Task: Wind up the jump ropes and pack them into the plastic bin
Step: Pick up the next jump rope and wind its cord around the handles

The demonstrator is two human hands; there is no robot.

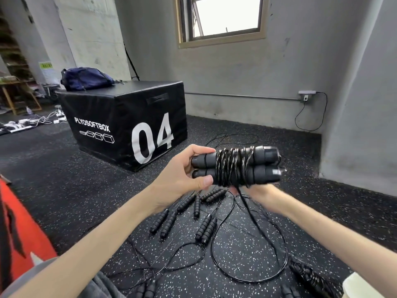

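The jump rope I am winding (234, 166) is up in front of me, above the speckled rubber floor (107, 190), its two foam handles laid side by side with the black cord coiled many times round their middle. My left hand (182, 175) grips the handles at their butt end, thumb below and fingers curled over the top. My right hand (262, 194) is under the bundle and blurred; I judge it is feeding the cord round, but I cannot tell how its fingers lie. A loose tail of cord (253, 222) hangs from the bundle down to a big loop on the floor, so this winding is not finished.

On the floor beneath my hands lie several more ropes (193, 214), their handles in pairs and their cords sprawled unwound. Near the lower right edge sits what looks like a rope already wound (309, 276), beside a pale rim (352, 282) that may be the plastic bin; too little shows to be sure.

Next I must take up the remaining slack in even turns, tuck the end so it holds, then reach right to set the bundle down. The black plyo box (129, 123) stands beyond.
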